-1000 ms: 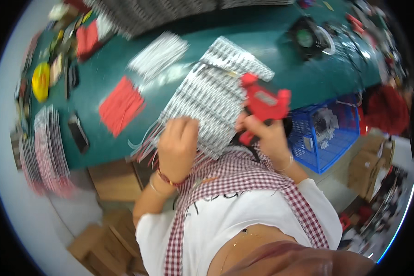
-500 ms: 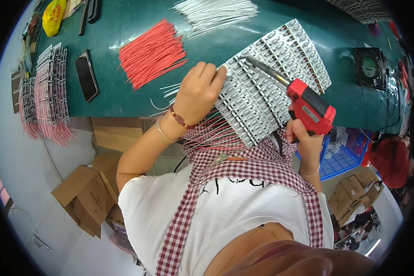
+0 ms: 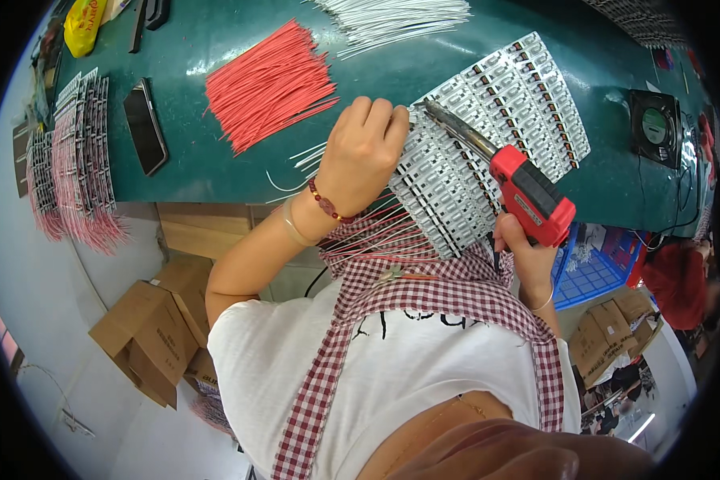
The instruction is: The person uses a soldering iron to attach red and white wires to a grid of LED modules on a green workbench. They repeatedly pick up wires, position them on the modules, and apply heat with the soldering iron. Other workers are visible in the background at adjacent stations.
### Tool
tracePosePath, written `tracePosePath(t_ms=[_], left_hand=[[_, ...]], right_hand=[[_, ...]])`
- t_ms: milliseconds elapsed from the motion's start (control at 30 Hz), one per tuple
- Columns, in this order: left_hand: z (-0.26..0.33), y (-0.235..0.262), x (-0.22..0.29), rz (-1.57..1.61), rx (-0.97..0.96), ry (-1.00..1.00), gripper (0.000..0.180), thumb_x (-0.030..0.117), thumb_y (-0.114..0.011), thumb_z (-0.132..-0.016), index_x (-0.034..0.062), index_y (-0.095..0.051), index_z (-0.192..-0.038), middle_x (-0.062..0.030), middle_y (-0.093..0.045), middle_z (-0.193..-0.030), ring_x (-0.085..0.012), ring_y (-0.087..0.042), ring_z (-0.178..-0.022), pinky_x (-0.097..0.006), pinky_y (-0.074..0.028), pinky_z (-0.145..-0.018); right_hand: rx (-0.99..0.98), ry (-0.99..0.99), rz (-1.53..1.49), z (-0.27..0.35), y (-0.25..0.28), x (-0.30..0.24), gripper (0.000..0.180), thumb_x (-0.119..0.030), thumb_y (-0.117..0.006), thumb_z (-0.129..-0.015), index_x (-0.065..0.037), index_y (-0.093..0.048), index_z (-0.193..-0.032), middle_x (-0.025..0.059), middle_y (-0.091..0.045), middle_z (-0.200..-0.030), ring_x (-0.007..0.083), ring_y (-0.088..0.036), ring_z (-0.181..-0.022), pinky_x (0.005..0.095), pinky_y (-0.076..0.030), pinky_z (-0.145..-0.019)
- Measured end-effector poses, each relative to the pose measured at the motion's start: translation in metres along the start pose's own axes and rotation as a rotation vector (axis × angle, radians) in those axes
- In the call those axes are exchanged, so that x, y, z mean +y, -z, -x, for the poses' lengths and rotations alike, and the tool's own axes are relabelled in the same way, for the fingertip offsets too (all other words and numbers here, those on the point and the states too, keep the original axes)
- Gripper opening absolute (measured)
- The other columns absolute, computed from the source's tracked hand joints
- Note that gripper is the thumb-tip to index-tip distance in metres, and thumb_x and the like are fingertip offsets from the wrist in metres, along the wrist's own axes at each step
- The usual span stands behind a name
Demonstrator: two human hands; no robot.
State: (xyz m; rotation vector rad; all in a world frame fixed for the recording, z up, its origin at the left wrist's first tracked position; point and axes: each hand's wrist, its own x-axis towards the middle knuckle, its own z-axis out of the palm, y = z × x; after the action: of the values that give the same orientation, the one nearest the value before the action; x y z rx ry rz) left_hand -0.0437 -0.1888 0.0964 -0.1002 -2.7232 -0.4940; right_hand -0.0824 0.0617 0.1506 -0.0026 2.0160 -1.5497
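My right hand [image 3: 522, 246] is wrapped round the grip of a red and black soldering gun [image 3: 534, 196]. Its dark metal tip reaches the upper left edge of a panel of small silver-white circuit boards [image 3: 488, 104], set in rows. Beside that tip, my left hand [image 3: 366, 148] is closed at the panel's left edge, fingers bent and pressed together. What its fingertips hold is hidden behind the knuckles. Red and white wires [image 3: 384, 232] hang from the panel's lower left side over my checked apron. A few loose white wires [image 3: 308, 156] stick out behind my left wrist.
On the green table [image 3: 192, 176] lie a pile of red wires [image 3: 268, 88], a bundle of white wires [image 3: 396, 20] and a phone [image 3: 146, 128]. Wired panels [image 3: 84, 144] stand at the left end. A black fan-like device [image 3: 656, 126] sits right; a blue crate [image 3: 588, 276] is below.
My left hand and the panel's near edge have shifted slightly right. The soldering gun's body has moved a little left and down, its tip still by the panel's upper left edge.
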Motion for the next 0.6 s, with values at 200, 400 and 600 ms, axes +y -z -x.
tracePosePath(t_ms=[200, 400, 600], left_hand=[[0.0012, -0.0013, 0.0001, 0.001, -0.004, 0.023, 0.028, -0.002, -0.057, -0.068, -0.0023, -0.062, -0.096, -0.009, -0.047, -0.076, -0.0229, -0.047, -0.069, -0.032, -0.043, -0.062], [-0.0008, 0.0003, -0.0002, -0.008, -0.017, 0.04, 0.028, -0.003, -0.057, -0.068, -0.0024, -0.062, -0.095, -0.0092, -0.046, -0.076, -0.0231, -0.047, -0.069, -0.032, -0.043, -0.062], [-0.0007, -0.0011, -0.0004, 0.016, -0.004, 0.016, 0.028, -0.003, -0.058, -0.068, -0.0025, -0.062, -0.095, -0.0095, -0.047, -0.077, -0.0236, -0.048, -0.069, -0.033, -0.043, -0.063]], right_hand=[[0.006, 0.023, 0.031, 0.0023, 0.0017, 0.002, 0.012, -0.003, -0.069, -0.08, -0.001, -0.063, -0.089, 0.0019, -0.061, -0.068, 0.0069, -0.055, -0.053, 0.022, -0.044, -0.048], [-0.072, 0.068, 0.121, -0.0003, 0.0014, 0.0027, 0.016, -0.008, -0.061, -0.087, 0.003, -0.057, -0.098, 0.0049, -0.058, -0.066, 0.0094, -0.052, -0.051, 0.0224, -0.041, -0.047], [0.013, -0.012, 0.045, 0.0048, -0.0014, -0.001, 0.02, -0.007, -0.063, -0.085, 0.003, -0.058, -0.102, 0.0042, -0.059, -0.067, 0.0088, -0.053, -0.052, 0.0222, -0.042, -0.048]])
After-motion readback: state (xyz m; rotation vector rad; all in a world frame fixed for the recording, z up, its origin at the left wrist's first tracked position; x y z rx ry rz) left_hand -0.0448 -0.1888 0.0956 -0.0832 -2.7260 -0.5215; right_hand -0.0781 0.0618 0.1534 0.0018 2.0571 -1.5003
